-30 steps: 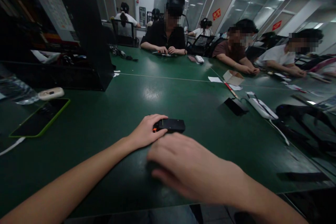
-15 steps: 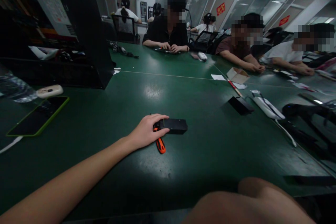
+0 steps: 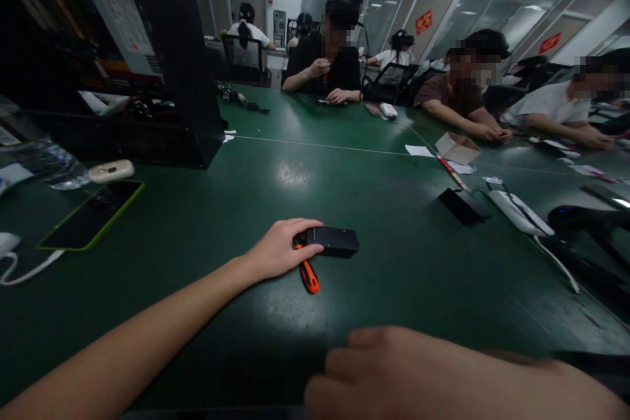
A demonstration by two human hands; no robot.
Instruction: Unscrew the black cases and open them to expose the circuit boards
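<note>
My left hand (image 3: 279, 251) lies on the green table (image 3: 197, 210), its fingers curled round the left end of a small black box (image 3: 332, 241). An orange-handled screwdriver (image 3: 308, 273) lies on the table just under that hand, pointing toward me. My right hand (image 3: 394, 377) rests at the near table edge with its fingers curled into a loose fist, and nothing shows in it.
A phone in a green case (image 3: 93, 213), a beige mouse (image 3: 111, 170) and a white cable (image 3: 20, 269) lie at left before a black rack (image 3: 162, 46). Another black box (image 3: 462, 205) and a white power strip (image 3: 522, 212) sit at right. Several people work along the far side.
My right hand has drawn back from the black box to the near table edge, uncovering the orange screwdriver. The left hand stayed on the box.
</note>
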